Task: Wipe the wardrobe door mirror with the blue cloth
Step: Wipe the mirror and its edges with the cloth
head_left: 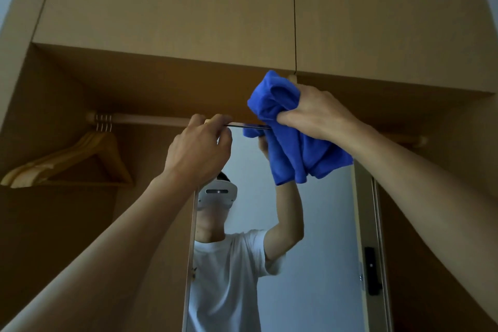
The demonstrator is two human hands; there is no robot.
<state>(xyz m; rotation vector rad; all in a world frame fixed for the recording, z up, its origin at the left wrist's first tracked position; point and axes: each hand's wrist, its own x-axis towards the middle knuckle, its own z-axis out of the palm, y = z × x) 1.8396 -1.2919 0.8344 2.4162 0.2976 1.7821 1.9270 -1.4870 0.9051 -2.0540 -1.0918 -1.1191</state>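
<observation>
A tall narrow mirror (323, 224) stands in the open wardrobe, seen from below, and reflects a person in a white shirt with a headset. My left hand (199, 148) grips the mirror's top edge near its left corner, fingers curled over it. My right hand (318, 113) holds the bunched blue cloth (291, 137) at the mirror's top right part. The cloth hangs down over the glass and covers the top edge there.
A wooden rail (151, 119) crosses the wardrobe behind the mirror's top. Wooden hangers (80, 159) hang at its left end. Closed upper cabinet doors (167, 3) overhang above. A dark handle (371, 269) shows in the reflection at lower right.
</observation>
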